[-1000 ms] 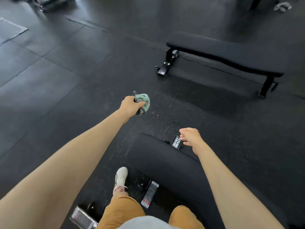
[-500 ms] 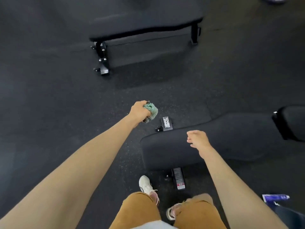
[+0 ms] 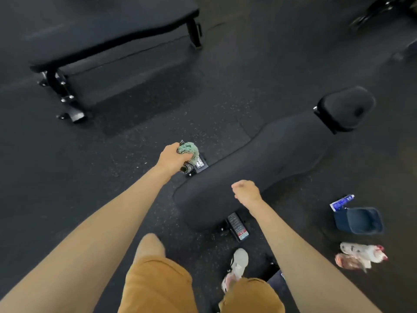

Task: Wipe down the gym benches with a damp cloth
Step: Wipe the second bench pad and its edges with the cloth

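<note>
Left hand (image 3: 170,158) grips the bunched green cloth (image 3: 188,152), fingers wrapped round it, a patterned tail hanging below the fist. We see it held just off the near-left corner of the bench (image 3: 259,168) pad, over the small label plate (image 3: 200,164) at that end. It does not seem to touch the pad, though height is hard to read from above. Right hand (image 3: 247,192) is curled into a loose fist, holding nothing, over the near edge of the same pad. Key relation: the pad's long axis runs from that corner away and to the right, toward the separate small pad (image 3: 347,107) at the far end. So the bench lies to the right of the cloth hand and slightly ahead. We judge wiping of this bench not yet begun. The cloth hand is the one placed to start, coming right onto the pad end, then stroking along the axis. Reach to the far end looks long from this stance; a step along may be needed. Second bench (image 3: 101,26) stands well apart, upper left.
</note>
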Tool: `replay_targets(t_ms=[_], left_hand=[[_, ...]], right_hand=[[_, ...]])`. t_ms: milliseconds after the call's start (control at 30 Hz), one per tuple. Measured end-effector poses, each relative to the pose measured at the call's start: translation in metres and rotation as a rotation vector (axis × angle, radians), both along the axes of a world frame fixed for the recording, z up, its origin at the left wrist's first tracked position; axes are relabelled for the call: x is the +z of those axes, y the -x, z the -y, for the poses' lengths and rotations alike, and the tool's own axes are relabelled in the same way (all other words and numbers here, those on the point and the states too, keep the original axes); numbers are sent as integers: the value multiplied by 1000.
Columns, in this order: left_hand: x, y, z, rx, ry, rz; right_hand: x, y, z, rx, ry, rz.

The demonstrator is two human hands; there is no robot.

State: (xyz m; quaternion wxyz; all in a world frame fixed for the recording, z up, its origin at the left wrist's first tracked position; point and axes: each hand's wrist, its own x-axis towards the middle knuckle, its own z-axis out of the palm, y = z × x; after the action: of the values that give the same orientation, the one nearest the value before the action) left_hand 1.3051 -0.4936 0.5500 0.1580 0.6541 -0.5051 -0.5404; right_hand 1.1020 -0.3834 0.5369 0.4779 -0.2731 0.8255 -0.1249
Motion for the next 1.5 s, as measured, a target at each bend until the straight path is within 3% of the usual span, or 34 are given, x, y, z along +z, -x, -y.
replay_targets(t_ms=[133,233,467,733,1067,1167,1333,1500], left_hand=[[-7,-17,22,-181,12,46],[-14,-36,38,-326,23,102],[-57,-96,13,-517,-22,238],[-119,-124,-73,-649,45,184],[-264,-160,-168,-541,141,170],[-306,-149,-175,-469,223,127],[-376,-132,-176,-355,340,41],[-430,-124,-158,-144,541,-143]], right_hand=[[-17,-29,-17,5,-30,-156],[-38,-61,-34,-216,-68,-194],[-78,-181,-81,-249,-124,-46],[-132,-199,-152,-232,-139,-75],[-262,-215,-195,-316,22,-162],[-297,-216,-183,-499,148,-128],[-357,-213,-155,-991,412,131],[-414,-208,-132,-1197,690,402]])
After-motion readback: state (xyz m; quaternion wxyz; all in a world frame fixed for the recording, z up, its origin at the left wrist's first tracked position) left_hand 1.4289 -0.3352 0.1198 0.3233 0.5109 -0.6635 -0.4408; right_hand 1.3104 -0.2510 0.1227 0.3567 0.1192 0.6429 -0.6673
